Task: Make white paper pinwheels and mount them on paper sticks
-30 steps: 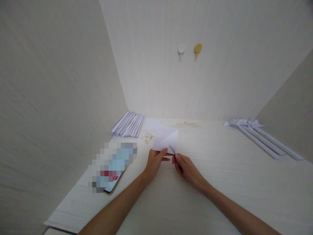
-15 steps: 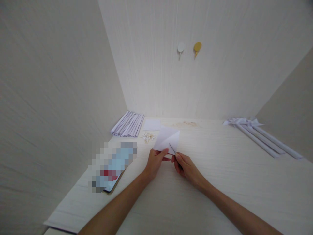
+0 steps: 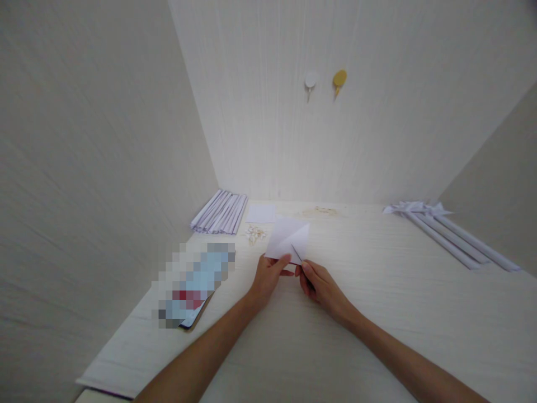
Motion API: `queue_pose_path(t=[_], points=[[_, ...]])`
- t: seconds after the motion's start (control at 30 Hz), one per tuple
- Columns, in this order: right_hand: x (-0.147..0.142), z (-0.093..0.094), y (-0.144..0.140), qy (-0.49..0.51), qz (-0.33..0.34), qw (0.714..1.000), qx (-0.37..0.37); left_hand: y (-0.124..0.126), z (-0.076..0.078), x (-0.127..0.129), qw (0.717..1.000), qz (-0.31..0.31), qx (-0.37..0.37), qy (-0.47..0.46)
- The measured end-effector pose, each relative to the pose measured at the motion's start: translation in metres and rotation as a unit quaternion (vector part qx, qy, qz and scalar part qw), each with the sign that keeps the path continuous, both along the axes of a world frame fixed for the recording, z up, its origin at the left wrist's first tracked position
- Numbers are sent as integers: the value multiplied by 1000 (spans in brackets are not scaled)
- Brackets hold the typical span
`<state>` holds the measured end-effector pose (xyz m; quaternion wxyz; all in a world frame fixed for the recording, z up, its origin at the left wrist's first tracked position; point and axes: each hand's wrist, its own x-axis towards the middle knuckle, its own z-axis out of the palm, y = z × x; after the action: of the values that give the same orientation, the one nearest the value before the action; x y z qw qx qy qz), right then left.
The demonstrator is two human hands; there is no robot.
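A square white sheet of paper (image 3: 285,235) with a diagonal crease is held above the tabletop. My left hand (image 3: 271,274) pinches its lower edge, thumb on top and fingers beneath. In the grip of my right hand (image 3: 316,280) is what looks like a pair of scissors (image 3: 297,253). One thin dark blade lies over the lower right part of the sheet and points up and left. Its handles are mostly hidden by my fingers.
Rolled white paper tubes (image 3: 220,212) lie at the back left. Beside them are another paper square (image 3: 260,212) and small scraps (image 3: 254,234). A blurred-out phone (image 3: 195,313) rests on the left. Several paper sticks (image 3: 448,238) lie at the right. Two hooks (image 3: 339,78) hang on the wall.
Almost nothing differs. The paper and both hands appear slightly farther right, and the blade still lies over the sheet's lower right part.
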<state>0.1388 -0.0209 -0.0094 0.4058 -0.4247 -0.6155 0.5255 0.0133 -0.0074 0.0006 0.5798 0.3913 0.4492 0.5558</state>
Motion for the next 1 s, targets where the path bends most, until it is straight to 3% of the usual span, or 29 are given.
queue_pose_path(t=[1.0], points=[[0, -1, 0, -2, -5, 1000, -11, -1, 1, 0, 1000, -4, 4, 1]])
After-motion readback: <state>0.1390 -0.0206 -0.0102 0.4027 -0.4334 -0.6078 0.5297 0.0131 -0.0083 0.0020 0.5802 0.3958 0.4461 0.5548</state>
